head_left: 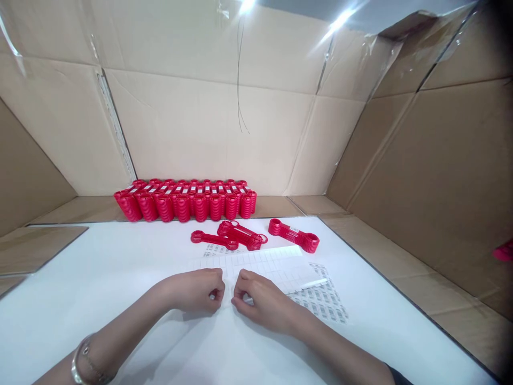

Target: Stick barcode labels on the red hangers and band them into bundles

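My left hand (200, 291) and my right hand (262, 299) rest on the white table (100, 289), fingertips pinched close together at the near edge of a white label sheet (272, 267). Whether anything sits between the fingers is too small to make out. Beyond the sheet lie loose red plastic pieces with ring ends: a single one (214, 239), a small stack (242, 234) and another stack (294, 235). A long row of stacked red pieces (186, 200) with white labels on top stands at the back of the table.
Cardboard walls (208, 123) enclose the table at the back, left and right. A sheet of printed barcode labels (323, 299) lies under the white sheet at the right. A silver bracelet (82, 363) circles my left wrist. A red item (505, 250) shows at the far right edge.
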Demonstrator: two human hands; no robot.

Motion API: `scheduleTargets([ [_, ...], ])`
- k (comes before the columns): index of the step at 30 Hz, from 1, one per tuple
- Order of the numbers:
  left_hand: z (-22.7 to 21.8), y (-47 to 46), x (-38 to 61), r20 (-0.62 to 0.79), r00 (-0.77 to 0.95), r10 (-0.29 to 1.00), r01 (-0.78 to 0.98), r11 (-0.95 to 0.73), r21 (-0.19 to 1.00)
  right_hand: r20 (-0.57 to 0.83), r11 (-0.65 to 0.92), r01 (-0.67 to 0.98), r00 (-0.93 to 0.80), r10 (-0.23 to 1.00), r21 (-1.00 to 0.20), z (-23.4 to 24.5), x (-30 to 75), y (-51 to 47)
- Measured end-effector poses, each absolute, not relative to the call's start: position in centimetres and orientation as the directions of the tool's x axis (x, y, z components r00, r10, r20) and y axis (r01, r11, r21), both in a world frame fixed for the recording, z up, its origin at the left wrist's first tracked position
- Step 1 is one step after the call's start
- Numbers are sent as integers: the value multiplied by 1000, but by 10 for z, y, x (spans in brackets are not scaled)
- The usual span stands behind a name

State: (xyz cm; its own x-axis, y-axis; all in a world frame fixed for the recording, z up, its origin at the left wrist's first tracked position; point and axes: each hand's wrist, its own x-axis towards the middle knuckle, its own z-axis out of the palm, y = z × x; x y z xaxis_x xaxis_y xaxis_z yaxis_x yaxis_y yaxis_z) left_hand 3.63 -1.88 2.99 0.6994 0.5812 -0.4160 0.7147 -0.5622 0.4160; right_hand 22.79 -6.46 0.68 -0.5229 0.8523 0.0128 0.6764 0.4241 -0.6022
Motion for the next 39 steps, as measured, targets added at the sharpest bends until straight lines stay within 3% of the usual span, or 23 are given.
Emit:
scheduleTargets([
  [11, 32, -14, 29, -462, 674, 576, 738, -559, 379, -42, 360, 732, -468, 883, -578, 9, 225, -63],
  [23, 40, -16, 33, -532, 636, 559, 765, -551, 334, -24, 414, 672, -540, 841, -614, 12, 224, -63],
  [33, 47, -7, 22, -577, 657, 485, 742, -551, 382, -49, 383, 696, -514, 857, -607, 12, 216, -61],
  [39, 46, -8, 15, -580, 622, 526, 770, -547, 330, -76, 347, 714, -488, 870, -609, 17, 212, -61],
])
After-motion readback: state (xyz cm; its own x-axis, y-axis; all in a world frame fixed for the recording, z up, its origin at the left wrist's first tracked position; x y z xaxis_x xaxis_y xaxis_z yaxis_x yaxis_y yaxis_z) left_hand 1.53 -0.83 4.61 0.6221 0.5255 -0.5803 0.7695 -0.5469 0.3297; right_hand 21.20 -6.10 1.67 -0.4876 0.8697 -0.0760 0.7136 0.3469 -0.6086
